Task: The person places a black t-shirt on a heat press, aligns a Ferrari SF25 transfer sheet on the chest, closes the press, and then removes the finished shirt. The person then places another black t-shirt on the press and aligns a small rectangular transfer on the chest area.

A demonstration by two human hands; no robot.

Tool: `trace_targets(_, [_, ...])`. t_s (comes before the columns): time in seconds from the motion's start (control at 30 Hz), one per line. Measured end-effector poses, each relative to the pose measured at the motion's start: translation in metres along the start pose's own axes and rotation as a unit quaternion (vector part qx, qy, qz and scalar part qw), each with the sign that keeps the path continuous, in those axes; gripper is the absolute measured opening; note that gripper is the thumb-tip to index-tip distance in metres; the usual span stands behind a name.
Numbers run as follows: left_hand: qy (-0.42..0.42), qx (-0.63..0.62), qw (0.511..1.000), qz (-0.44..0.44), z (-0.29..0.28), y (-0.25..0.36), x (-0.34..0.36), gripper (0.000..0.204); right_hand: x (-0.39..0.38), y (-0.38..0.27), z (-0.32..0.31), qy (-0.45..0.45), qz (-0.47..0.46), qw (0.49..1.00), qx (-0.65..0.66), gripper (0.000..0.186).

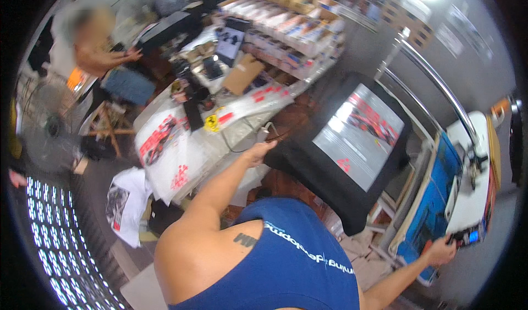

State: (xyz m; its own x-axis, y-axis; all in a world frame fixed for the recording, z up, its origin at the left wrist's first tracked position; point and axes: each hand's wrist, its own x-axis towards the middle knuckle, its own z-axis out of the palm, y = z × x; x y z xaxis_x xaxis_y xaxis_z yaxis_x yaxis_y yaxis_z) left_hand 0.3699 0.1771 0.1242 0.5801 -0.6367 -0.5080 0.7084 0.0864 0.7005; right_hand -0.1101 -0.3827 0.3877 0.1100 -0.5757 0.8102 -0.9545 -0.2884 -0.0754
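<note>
A black T-shirt (308, 161) lies spread out in front of me, bearing a glossy grey sheet (357, 161) printed with a red racing car. At its left edge is my left hand (257, 153), fingers closed beside a small metal hook-like handle (268, 129). Blur hides what those fingers hold, if anything. Off to the right, my right hand (440, 252) reaches a dark control box (468, 236) with a lit blue display. Its fingers are bent at the box's near side; whether they grip anything there is unclear.
Chrome bars (440, 87) rise behind the shirt, beside a blue padded panel (434, 194). A plastic-covered table (192, 170) carries printed sheets and clutter. Boxes of packed goods (291, 18) stand behind. Another person (102, 51) works at far left, near a fan (47, 123).
</note>
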Motion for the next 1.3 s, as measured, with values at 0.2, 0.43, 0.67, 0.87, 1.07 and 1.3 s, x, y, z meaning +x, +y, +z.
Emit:
trace_targets(0.2, [0.107, 0.121, 0.987, 0.021, 0.001, 0.037, -0.055, 0.023, -0.164, -0.126, -0.054, -0.334, -0.027, 0.848, 0.41, 0.02])
trace_targets(0.43, [0.145, 0.342, 0.928, 0.02, 0.048, 0.095, -0.087, 0.023, -0.276, -0.132, -0.015, -0.604, 0.284, 0.655, 0.354, 0.072])
trace_targets(0.67, [-0.089, -0.118, 0.935, 0.322, 0.154, 0.118, -0.104, 0.047, -0.131, -0.159, -0.061, -0.475, 0.343, 0.336, 0.738, 0.03])
trace_targets(0.87, [-0.066, -0.2, 0.892, 0.4, 0.171, 0.084, -0.239, 0.039, 0.044, -0.223, -0.132, -0.426, 0.193, 0.265, 0.843, 0.031])
trace_targets(1.07, [0.227, -0.244, 0.807, 0.488, 0.08, -0.038, -0.468, 0.028, 0.021, -0.375, -0.311, -0.596, -0.006, 0.238, 0.767, 0.034])
trace_targets(1.3, [0.447, -0.169, 0.254, 0.841, 0.166, -0.219, -0.808, 0.062, -0.178, -0.408, -0.544, -0.719, -0.271, -0.312, 0.558, 0.022])
